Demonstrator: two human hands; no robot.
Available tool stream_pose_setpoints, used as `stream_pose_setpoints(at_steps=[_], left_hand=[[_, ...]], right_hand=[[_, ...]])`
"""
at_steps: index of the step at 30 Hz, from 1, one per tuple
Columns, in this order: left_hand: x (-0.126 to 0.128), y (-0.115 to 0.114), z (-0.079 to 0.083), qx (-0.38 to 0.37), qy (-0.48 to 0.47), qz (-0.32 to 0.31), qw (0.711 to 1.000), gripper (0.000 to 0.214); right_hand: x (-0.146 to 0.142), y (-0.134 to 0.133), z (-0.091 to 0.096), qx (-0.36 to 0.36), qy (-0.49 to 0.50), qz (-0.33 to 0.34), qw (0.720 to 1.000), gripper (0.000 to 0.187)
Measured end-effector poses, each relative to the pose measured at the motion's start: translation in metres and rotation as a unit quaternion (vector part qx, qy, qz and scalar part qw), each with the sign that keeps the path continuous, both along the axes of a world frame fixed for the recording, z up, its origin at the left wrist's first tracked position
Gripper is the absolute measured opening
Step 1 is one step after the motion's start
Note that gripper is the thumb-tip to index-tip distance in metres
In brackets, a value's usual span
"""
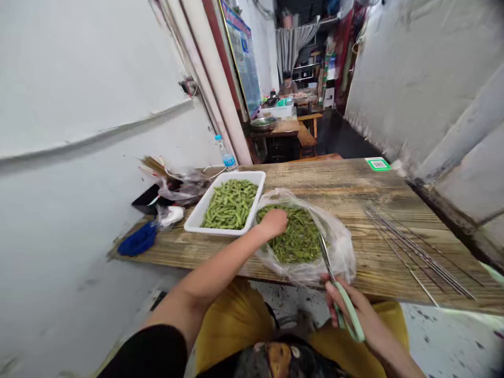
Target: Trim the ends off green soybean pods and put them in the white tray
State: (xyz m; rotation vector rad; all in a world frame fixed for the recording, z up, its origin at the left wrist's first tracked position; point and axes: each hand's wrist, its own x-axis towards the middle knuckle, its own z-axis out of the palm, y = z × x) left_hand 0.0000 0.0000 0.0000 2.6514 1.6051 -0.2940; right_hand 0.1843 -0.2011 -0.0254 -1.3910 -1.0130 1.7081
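My left hand [274,222] is in the clear plastic bag [342,247], its fingers closed and turned down among the green bean pods and trimmings [295,236]; what they grip, if anything, is hidden. In my right hand [350,302] is a pair of scissors [348,310] with pale green handles. Their metal blades point up over the bag's right side and look nearly closed. To the left of the bag stands a white plastic tray [190,223] full of plump green edamame pods [232,205].
Several long metal skewers [421,254] lie on the right of the wooden table [323,176]. A water bottle [227,156] stands behind the tray. A blue cloth [137,239] and a black box [151,199] are at the left, by the wall.
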Motion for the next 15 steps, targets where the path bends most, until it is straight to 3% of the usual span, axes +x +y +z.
stream_pose_setpoints(at_steps=[4, 6, 8, 10, 13, 15], left_hand=[[0.018, -0.008, -0.013, -0.043, -0.054, -0.137, 0.988, 0.032], [0.015, -0.009, -0.009, -0.106, -0.087, -0.201, 0.970, 0.033], [0.006, -0.007, 0.001, -0.188, -0.116, -0.226, 0.949, 0.032], [-0.004, -0.001, 0.011, -0.220, -0.155, -0.206, 0.941, 0.027], [-0.007, 0.010, 0.011, -0.132, -0.198, -0.117, 0.964, 0.027], [0.000, 0.016, 0.000, -0.082, -0.190, -0.111, 0.972, 0.031]], right_hand=[[0.001, 0.004, -0.004, -0.006, 0.013, -0.001, 1.000, 0.057], [0.002, 0.007, -0.008, -0.017, 0.026, -0.012, 0.999, 0.050], [0.006, 0.012, -0.008, -0.029, 0.054, -0.027, 0.998, 0.045], [0.012, 0.017, -0.004, -0.053, 0.132, -0.030, 0.989, 0.042], [0.023, 0.025, 0.008, -0.156, 0.320, 0.029, 0.934, 0.046], [0.027, 0.032, 0.015, -0.195, 0.393, 0.033, 0.898, 0.044]])
